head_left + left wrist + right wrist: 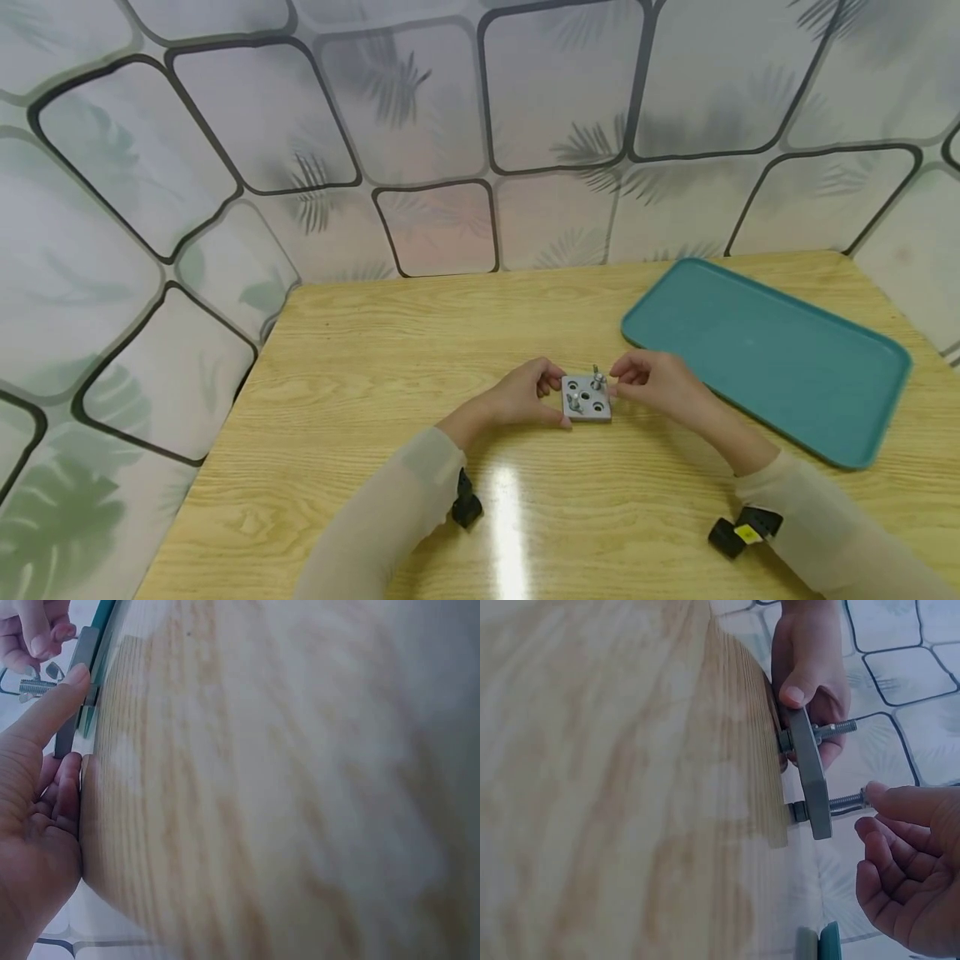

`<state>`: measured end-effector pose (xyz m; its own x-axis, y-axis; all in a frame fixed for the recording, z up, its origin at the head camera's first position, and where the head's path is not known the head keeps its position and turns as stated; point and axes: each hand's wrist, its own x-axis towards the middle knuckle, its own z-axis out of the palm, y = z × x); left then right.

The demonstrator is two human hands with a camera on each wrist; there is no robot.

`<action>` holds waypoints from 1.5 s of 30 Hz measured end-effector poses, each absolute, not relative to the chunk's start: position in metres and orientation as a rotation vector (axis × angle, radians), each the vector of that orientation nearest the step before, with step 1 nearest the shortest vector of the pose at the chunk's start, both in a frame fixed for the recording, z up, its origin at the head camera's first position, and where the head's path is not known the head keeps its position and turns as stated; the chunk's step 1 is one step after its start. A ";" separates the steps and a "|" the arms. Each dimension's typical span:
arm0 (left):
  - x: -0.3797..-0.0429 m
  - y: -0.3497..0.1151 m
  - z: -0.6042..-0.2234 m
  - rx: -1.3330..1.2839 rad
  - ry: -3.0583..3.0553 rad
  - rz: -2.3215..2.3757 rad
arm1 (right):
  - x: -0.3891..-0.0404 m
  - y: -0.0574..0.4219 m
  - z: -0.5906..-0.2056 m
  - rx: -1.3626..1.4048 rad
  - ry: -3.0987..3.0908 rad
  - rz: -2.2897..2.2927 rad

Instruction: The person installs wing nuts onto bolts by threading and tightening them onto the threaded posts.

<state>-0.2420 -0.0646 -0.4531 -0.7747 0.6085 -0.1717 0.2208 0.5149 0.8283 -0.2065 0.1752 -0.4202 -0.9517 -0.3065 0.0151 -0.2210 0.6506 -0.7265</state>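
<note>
On the desk [360,350], the metal plate [587,409] is held by its edges in the grip of the left hand [522,395], and its far right bolt [597,380], standing up, is found just left of the right hand [662,385], though whether it is pinched there cannot be told.

In the left wrist view, the left hand [34,810] holds a grey metal plate [66,736], seen from its edge, with the thumb laid across. A threaded bolt [36,687] stands out from this plate, near the right hand [30,628]. Wood-grained counter [240,795] fills most of the view.
</note>
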 end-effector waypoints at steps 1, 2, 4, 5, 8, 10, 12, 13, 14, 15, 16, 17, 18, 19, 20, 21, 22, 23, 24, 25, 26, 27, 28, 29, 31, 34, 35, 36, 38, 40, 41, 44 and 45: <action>-0.242 -0.065 -0.453 0.682 2.315 1.173 | -0.208 0.176 -0.420 -0.445 2.759 -1.187; -0.243 -0.065 -0.453 0.685 2.316 1.170 | -0.209 0.176 -0.420 -0.448 2.761 -1.182; -0.243 -0.065 -0.452 0.687 2.316 1.168 | -0.212 0.176 -0.420 -0.456 2.765 -1.169; -0.243 -0.065 -0.452 0.687 2.315 1.169 | -0.213 0.176 -0.421 -0.457 2.767 -1.163; -0.242 -0.065 -0.451 0.680 2.318 1.171 | -0.217 0.174 -0.422 -0.475 2.774 -1.140; -0.242 -0.065 -0.451 0.674 2.315 1.178 | -0.219 0.172 -0.423 -0.479 2.765 -1.148; -0.242 -0.065 -0.451 0.673 2.315 1.183 | -0.221 0.170 -0.423 -0.494 2.763 -1.157; -0.241 -0.066 -0.452 0.675 2.316 1.184 | -0.221 0.168 -0.423 -0.502 2.760 -1.163; -0.241 -0.066 -0.452 0.677 2.316 1.185 | -0.222 0.167 -0.423 -0.505 2.762 -1.165; -0.241 -0.066 -0.453 0.678 2.317 1.184 | -0.222 0.166 -0.423 -0.507 2.763 -1.166; -0.241 -0.066 -0.453 0.679 2.317 1.184 | -0.222 0.165 -0.423 -0.512 2.765 -1.162; -0.241 -0.067 -0.454 0.677 2.318 1.183 | -0.223 0.164 -0.422 -0.517 2.762 -1.163; -0.241 -0.067 -0.454 0.674 2.317 1.182 | -0.223 0.164 -0.422 -0.521 2.758 -1.162; -0.241 -0.067 -0.455 0.671 2.317 1.182 | -0.222 0.163 -0.421 -0.524 2.749 -1.168; -0.241 -0.067 -0.455 0.669 2.316 1.183 | -0.222 0.163 -0.421 -0.521 2.739 -1.176; -0.241 -0.067 -0.456 0.669 2.314 1.183 | -0.221 0.164 -0.420 -0.520 2.731 -1.184; -0.241 -0.067 -0.456 0.670 2.311 1.184 | -0.220 0.164 -0.420 -0.521 2.727 -1.191; -0.241 -0.067 -0.456 0.671 2.308 1.186 | -0.218 0.165 -0.419 -0.521 2.726 -1.193; -0.241 -0.067 -0.455 0.673 2.305 1.187 | -0.217 0.167 -0.419 -0.520 2.730 -1.190; -0.241 -0.067 -0.455 0.674 2.304 1.186 | -0.215 0.168 -0.419 -0.522 2.732 -1.188; -0.241 -0.066 -0.455 0.675 2.303 1.184 | -0.213 0.169 -0.419 -0.525 2.742 -1.180; -0.240 -0.066 -0.454 0.672 2.302 1.185 | -0.212 0.170 -0.420 -0.531 2.751 -1.171; -0.240 -0.065 -0.453 0.669 2.302 1.184 | -0.210 0.171 -0.420 -0.536 2.759 -1.164; -0.240 -0.065 -0.453 0.663 2.301 1.188 | -0.208 0.171 -0.420 -0.542 2.766 -1.160; -0.240 -0.065 -0.453 0.657 2.302 1.188 | -0.206 0.171 -0.421 -0.552 2.768 -1.165; -0.240 -0.066 -0.454 0.655 2.303 1.192 | -0.205 0.172 -0.421 -0.527 2.763 -1.165; -0.240 -0.066 -0.454 0.654 2.301 1.196 | -0.205 0.172 -0.420 -0.511 2.759 -1.164; -0.240 -0.066 -0.454 0.657 2.301 1.195 | -0.206 0.174 -0.420 -0.491 2.750 -1.164; -0.241 -0.066 -0.454 0.654 2.301 1.196 | -0.208 0.176 -0.419 -0.460 2.748 -1.157; -0.241 -0.066 -0.454 0.651 2.300 1.198 | -0.210 0.178 -0.419 -0.444 2.749 -1.160; -0.241 -0.066 -0.454 0.650 2.299 1.199 | -0.211 0.178 -0.419 -0.440 2.756 -1.159; -0.242 -0.066 -0.455 0.661 2.302 1.191 | -0.213 0.177 -0.420 -0.448 2.786 -1.148; -0.242 -0.065 -0.456 0.667 2.303 1.188 | -0.214 0.176 -0.420 -0.450 2.796 -1.142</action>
<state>-0.2423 -0.0653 -0.4555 -0.7759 0.6056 -0.1770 0.2068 0.5092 0.8354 -0.2135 0.1758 -0.4202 -0.9527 -0.3025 0.0293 -0.2365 0.6774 -0.6965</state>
